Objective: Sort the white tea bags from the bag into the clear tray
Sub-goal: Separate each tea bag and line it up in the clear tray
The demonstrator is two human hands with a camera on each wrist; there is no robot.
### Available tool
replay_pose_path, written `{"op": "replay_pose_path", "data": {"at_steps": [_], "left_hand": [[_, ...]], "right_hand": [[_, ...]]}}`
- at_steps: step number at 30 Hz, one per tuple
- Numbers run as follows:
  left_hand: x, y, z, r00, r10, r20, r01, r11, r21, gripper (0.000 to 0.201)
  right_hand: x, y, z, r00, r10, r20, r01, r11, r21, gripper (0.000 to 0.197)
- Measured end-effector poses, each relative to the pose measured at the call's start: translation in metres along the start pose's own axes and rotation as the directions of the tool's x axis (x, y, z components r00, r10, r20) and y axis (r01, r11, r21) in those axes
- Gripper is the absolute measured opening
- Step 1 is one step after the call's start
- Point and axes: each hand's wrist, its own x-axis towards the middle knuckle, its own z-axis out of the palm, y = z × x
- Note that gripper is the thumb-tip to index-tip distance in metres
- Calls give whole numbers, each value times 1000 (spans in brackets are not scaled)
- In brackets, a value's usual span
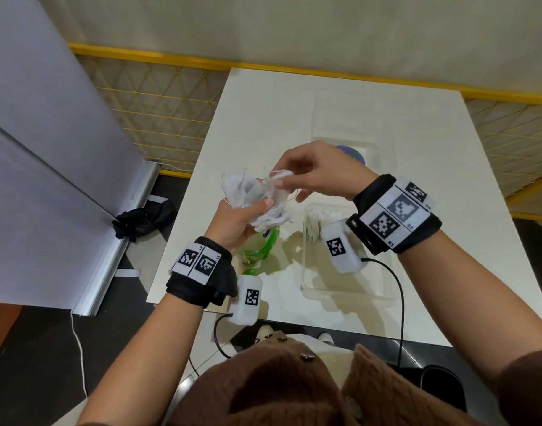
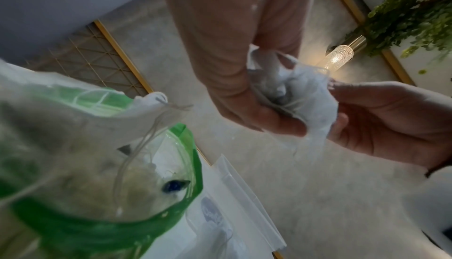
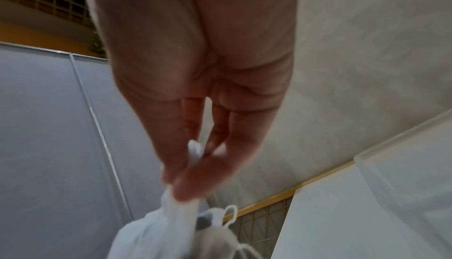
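My left hand (image 1: pixel 248 212) grips a bunch of white tea bags (image 1: pixel 248 192) with loose strings above the white table (image 1: pixel 263 118). My right hand (image 1: pixel 282 179) pinches one tea bag (image 1: pixel 279 175) at the top right of the bunch. Seen from the left wrist, the left hand (image 2: pixel 247 97) holds the tea bags (image 2: pixel 300 93) while the right hand (image 2: pixel 381 120) touches them. The right wrist view shows the right fingers (image 3: pixel 203 166) pinching a tea bag (image 3: pixel 194 151). A green-edged clear bag (image 1: pixel 265 245) lies under my left hand. The clear tray (image 1: pixel 331 287) stands to its right, with some tea bags (image 1: pixel 320 215) at its far end.
A second clear container (image 1: pixel 349 118) stands further back on the table, with a purple round object (image 1: pixel 352 153) in it. A grey partition panel (image 1: pixel 48 149) and a yellow mesh fence (image 1: pixel 159 109) lie left of the table. A black item (image 1: pixel 143 219) lies on the floor.
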Motion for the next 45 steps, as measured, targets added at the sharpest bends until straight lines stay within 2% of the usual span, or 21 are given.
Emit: {"op": "replay_pose_path", "data": {"at_steps": [2,3,5,7,9,10,11,14,18,21,23,26,29,32,34,38,42,45], "left_hand": [[-3,0,-1,999,13,37,-13,1000,13,28],[-3,0,-3,999,18,49,-20,999,25,23],[-5,-1,-6,999,28,44,-31,998,60,16],[-6,1,-7,995,41,87,-48,996,80,7],[-7,3,-2,984,55,167,-73,992,106,8],[-6,3,0,986,43,159,-61,992,109,6],[-5,3,1,994,16,110,-28,994,107,7],[1,-4,-3,997,-45,-59,49,996,71,30],[3,-8,-6,990,-96,-104,97,995,8,27],[5,-5,-10,984,-44,-173,51,998,37,26],[8,-2,-11,978,7,-209,12,996,91,24],[10,6,-8,975,10,-222,18,992,122,27],[10,8,2,992,24,-123,-6,990,142,37],[7,5,5,985,47,-165,-15,981,191,76],[5,5,5,984,47,-173,-13,982,191,85],[0,11,12,990,106,-93,-88,980,177,64],[-3,11,11,977,214,11,-210,946,249,54],[-2,11,11,973,229,27,-227,925,306,29]], "right_hand": [[-1,0,-4,984,-37,-175,21,996,-92,8],[-1,1,-7,960,-60,-273,22,990,-139,7],[-2,2,-12,933,-97,-346,23,977,-211,7],[-5,1,-12,959,-94,-266,14,957,-290,10],[-7,0,-8,979,-85,-185,21,945,-326,13],[-7,-1,-7,984,-84,-159,29,947,-319,15],[-7,-1,-6,987,-81,-139,36,953,-300,16],[-9,-2,-6,990,-58,-129,32,981,-192,17],[-11,-5,-10,988,-56,-145,43,995,-91,19],[-11,-10,-14,995,-57,-81,39,978,-204,24],[-10,-9,-14,1000,-12,-6,10,958,-287,25],[-10,-4,-13,1000,17,9,-13,945,-327,24],[-12,-4,-11,999,5,48,4,984,-180,23],[-13,-2,-11,995,-9,99,2,997,74,28],[-10,3,-9,994,-4,106,-6,995,98,28],[-4,15,1,997,53,59,-54,999,4,22],[-1,21,3,995,86,-43,-83,994,69,22],[-2,21,3,992,76,-103,-67,993,93,26]]}}
